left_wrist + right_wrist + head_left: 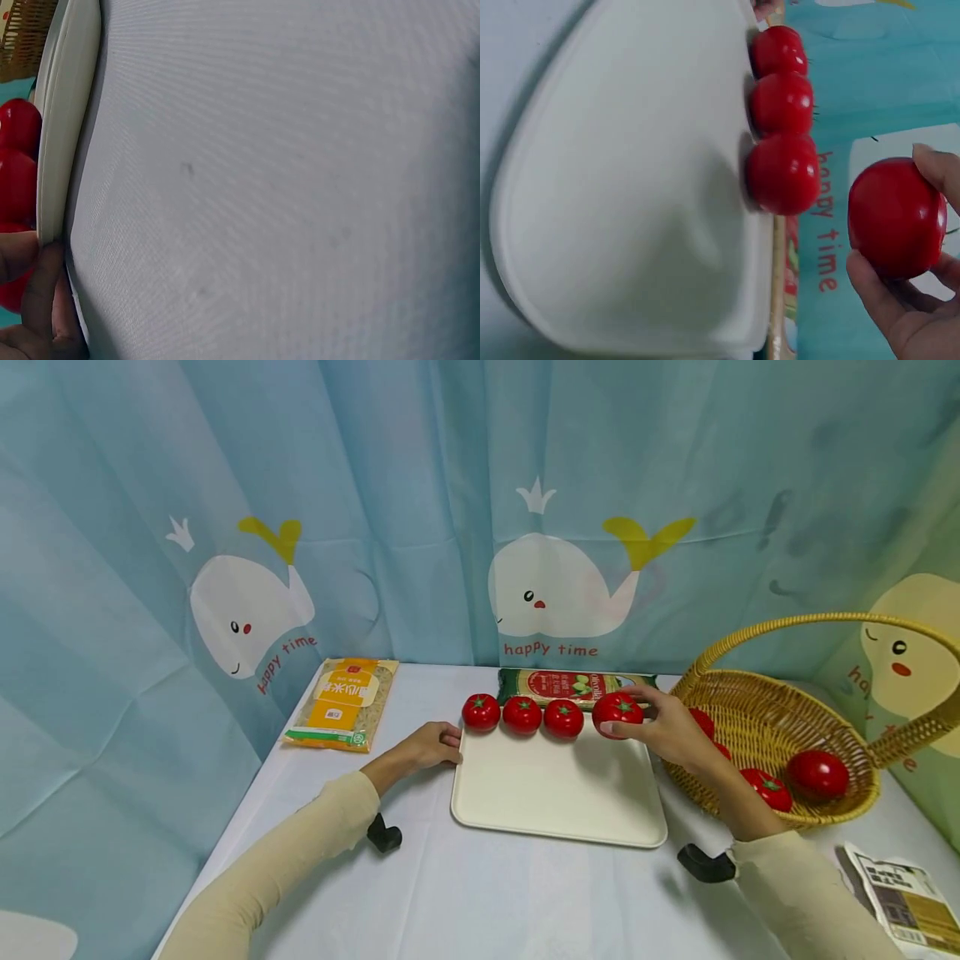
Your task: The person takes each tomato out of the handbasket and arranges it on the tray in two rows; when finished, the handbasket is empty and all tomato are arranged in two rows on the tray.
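Evidently both hands are busy around the cream tray (555, 789) at the middle of the frame. The right hand (670, 724), right of centre, pinches a red tomato (617, 716) between thumb and fingers; in the head view it appears over the tray's upper right corner, and the right wrist view, where it sits at the right of the frame, shows it apart from the tray. The left hand (432, 747), left of centre, pinches the tray's left edge, thumb above and fingers underneath, as the lower left of the left wrist view shows.

Three more tomatoes (521, 716) line the tray's upper edge side by side, starting at its upper left corner; the held one is next along, with a gap between. Just behind them lies a green and red packet (536, 683).

At the right of the frame, a wicker basket (772, 703) with a tall handle contains further red tomatoes (817, 774). A yellow bag of grain (341, 703) lies on the white-covered worktop (465, 893) left of centre, and a white and brown packet (911, 897) sits at the lower right. A blue whale-print curtain (420, 527) fills the upper frame.
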Motion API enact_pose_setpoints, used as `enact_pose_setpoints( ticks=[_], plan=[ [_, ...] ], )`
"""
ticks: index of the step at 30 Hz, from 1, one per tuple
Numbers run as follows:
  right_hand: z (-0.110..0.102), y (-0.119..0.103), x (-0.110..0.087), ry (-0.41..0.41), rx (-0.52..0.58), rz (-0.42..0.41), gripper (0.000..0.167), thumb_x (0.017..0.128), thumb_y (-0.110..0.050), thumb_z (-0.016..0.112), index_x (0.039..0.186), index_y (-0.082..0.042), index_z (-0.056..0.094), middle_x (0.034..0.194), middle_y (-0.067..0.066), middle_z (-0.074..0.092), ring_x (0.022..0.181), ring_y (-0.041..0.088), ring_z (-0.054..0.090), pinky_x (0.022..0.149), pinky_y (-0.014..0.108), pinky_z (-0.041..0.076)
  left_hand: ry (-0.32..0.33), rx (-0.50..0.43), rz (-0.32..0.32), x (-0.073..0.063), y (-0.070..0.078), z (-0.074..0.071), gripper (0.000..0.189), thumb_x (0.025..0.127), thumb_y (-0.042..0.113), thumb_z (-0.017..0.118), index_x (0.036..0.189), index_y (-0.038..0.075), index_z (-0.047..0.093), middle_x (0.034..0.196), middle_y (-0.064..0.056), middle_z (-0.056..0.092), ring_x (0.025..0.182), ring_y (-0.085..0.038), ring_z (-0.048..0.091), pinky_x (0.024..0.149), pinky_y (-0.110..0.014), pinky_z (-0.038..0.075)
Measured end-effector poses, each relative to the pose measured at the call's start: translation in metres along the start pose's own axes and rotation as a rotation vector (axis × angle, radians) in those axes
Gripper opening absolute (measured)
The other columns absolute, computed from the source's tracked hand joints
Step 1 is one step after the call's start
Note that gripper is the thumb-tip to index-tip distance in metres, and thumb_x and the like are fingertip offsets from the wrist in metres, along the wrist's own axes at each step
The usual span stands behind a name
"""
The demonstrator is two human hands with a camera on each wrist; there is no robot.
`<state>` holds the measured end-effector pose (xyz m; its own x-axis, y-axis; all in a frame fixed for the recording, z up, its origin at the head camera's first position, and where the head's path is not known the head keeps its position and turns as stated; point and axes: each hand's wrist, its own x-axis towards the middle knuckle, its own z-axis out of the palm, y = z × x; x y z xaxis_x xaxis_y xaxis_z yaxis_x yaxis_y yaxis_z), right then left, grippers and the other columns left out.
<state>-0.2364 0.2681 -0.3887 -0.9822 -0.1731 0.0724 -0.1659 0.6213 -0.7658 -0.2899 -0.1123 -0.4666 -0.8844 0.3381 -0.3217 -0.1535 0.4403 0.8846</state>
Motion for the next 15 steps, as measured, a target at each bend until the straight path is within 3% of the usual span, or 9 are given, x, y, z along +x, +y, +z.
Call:
enact_pose_setpoints(
  ticks=[6,12,15],
  plan=[
    [0.016,0.006,0.005,0.049,0.027,0.050,0.073,0.087,-0.029,0.079,0.145,0.002,0.046,0.126,0.030,0.061,0.112,0.041,0.060,0.073,0.021,0.053,0.002,-0.001,0.008,0.001,-0.002,0.000,0.045,0.082,-0.004,0.070,0.125,-0.008,0.056,0.101,-0.010,0.060,0.087,-0.015,0.060,0.081,-0.027,0.059],
    [0.027,0.013,0.010,0.084,0.031,0.090,0.077,0.085,-0.027,0.081,0.145,0.004,0.042,0.132,0.031,0.056,0.118,0.041,0.057,0.077,0.014,0.048,0.005,-0.006,0.008,0.001,-0.002,0.001,0.046,0.082,-0.005,0.070,0.125,-0.008,0.056,0.101,-0.010,0.060,0.087,-0.015,0.060,0.081,-0.027,0.059],
    [0.031,0.016,0.012,0.099,-0.006,0.115,0.079,0.084,-0.029,0.081,0.142,0.007,0.041,0.132,0.031,0.055,0.116,0.040,0.057,0.083,0.021,0.051,0.007,-0.005,0.007,0.000,-0.001,0.001,0.046,0.082,-0.005,0.070,0.126,-0.008,0.056,0.101,-0.009,0.060,0.088,-0.015,0.060,0.081,-0.027,0.059]
  ],
)
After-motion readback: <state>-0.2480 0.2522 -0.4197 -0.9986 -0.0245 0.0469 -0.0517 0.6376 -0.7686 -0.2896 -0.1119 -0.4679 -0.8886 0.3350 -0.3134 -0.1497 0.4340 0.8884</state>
